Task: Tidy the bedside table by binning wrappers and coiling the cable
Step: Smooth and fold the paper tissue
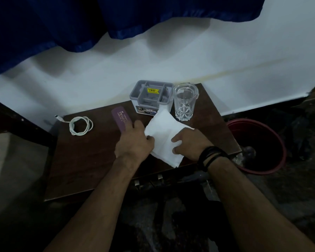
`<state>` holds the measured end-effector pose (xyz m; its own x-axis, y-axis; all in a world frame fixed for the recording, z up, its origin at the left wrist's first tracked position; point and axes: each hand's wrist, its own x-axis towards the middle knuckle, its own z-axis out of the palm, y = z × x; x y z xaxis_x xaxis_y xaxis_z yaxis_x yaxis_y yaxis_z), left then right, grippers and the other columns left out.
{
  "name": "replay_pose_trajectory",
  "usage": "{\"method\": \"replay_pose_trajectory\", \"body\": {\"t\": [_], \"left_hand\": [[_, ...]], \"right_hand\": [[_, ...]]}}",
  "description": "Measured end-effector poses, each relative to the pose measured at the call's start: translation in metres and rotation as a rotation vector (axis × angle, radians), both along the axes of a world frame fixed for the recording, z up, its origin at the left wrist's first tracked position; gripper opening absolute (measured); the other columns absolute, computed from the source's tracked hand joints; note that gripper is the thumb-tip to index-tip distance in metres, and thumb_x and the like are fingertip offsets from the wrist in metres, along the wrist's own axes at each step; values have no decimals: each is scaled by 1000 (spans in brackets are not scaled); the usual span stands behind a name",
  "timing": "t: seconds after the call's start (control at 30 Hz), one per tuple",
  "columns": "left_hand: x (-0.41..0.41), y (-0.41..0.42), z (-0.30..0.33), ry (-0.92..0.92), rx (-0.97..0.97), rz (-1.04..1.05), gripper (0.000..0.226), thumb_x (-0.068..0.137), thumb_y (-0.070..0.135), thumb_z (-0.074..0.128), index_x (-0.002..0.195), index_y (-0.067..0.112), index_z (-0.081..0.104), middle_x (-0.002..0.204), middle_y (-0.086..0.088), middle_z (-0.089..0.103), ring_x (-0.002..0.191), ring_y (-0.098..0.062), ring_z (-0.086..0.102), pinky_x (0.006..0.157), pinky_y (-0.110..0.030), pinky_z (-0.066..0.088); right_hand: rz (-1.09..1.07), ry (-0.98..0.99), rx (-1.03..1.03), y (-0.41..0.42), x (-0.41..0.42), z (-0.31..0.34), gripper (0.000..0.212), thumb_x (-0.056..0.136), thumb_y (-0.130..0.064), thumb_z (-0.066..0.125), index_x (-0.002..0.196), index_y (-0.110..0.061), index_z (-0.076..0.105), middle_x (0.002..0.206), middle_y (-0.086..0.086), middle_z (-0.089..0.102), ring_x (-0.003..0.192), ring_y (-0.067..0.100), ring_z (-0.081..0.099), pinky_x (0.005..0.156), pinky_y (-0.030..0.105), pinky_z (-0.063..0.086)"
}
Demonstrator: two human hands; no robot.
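A white tissue or cloth [165, 135] lies folded on the dark wooden bedside table [87, 160]. My left hand [135, 140] pinches its left edge. My right hand [189, 144], with black bands at the wrist, presses on its right side. A white cable [81, 126] lies coiled at the table's back left, its plug end pointing off the edge. A red bin [273, 160] stands on the floor just right of the table, with some scraps inside.
A purple case [121, 119] lies behind my left hand. A grey and white organiser box [150, 97] and a clear cut glass [185, 102] stand at the table's back. A white wall and a blue curtain [80, 20] are behind. Drawer handles show at the table's front.
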<state>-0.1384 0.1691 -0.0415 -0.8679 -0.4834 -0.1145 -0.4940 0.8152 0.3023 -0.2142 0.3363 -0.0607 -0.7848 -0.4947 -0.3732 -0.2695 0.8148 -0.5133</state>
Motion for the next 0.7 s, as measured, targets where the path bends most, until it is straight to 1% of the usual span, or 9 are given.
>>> {"method": "replay_pose_trajectory", "body": {"t": [0.07,0.13,0.17,0.27,0.37,0.47,0.57,0.63,0.7], "left_hand": [[-9,2,2,34,-14,-61,42,90,35,60,124,13,50,132,-13,47,116,-40,55,79,-46,49],[-21,0,2,-1,11,-88,51,90,39,60,133,13,49,134,-13,50,124,-38,50,92,-50,51],[-26,-1,1,-32,32,-85,53,90,41,59,135,14,49,134,-12,53,125,-37,50,95,-52,50],[-40,-8,-2,-125,60,-74,49,88,45,60,126,14,54,125,-11,62,120,-36,54,93,-54,53],[-47,-11,-2,-179,45,-118,38,86,42,61,114,16,61,117,-11,68,114,-35,57,93,-50,53],[-46,-9,1,-158,11,-164,22,84,34,58,101,22,66,110,-9,70,113,-34,56,94,-49,52],[-42,-8,4,-67,11,-209,26,85,30,57,107,24,70,111,-8,70,116,-36,56,95,-49,51],[-41,-8,7,-23,67,-230,29,89,26,58,115,19,70,113,-10,71,111,-34,61,90,-41,52],[-39,-6,15,28,161,-228,29,92,24,59,117,15,71,111,-10,73,105,-31,65,82,-34,51]], "right_hand": [[-3,8,0,0,-1,-1,41,83,-34,75,123,-30,67,141,-4,54,137,24,43,114,37,36],[0,18,2,1,-2,-1,42,83,-34,74,124,-29,66,140,-3,54,135,25,44,114,37,37],[7,24,7,1,-2,-2,43,83,-34,74,125,-29,66,140,-3,54,135,25,44,113,37,37],[15,35,19,0,-3,-3,45,83,-37,74,126,-29,66,140,-3,54,134,26,45,113,38,38],[7,28,12,0,-3,-3,43,85,-37,72,127,-30,64,140,-3,53,136,26,44,113,40,38],[-12,27,-10,0,-2,-2,41,85,-36,71,125,-31,64,139,-3,54,135,26,44,113,41,38],[-20,33,-21,1,-2,2,39,86,-36,72,123,-30,65,139,-1,56,134,25,46,112,39,38],[-33,43,-50,2,-1,7,35,88,-31,70,123,-26,66,137,1,58,130,24,51,109,33,40],[-69,89,-99,3,-1,14,29,91,-27,67,120,-23,68,132,4,62,123,23,56,101,28,41]]}}
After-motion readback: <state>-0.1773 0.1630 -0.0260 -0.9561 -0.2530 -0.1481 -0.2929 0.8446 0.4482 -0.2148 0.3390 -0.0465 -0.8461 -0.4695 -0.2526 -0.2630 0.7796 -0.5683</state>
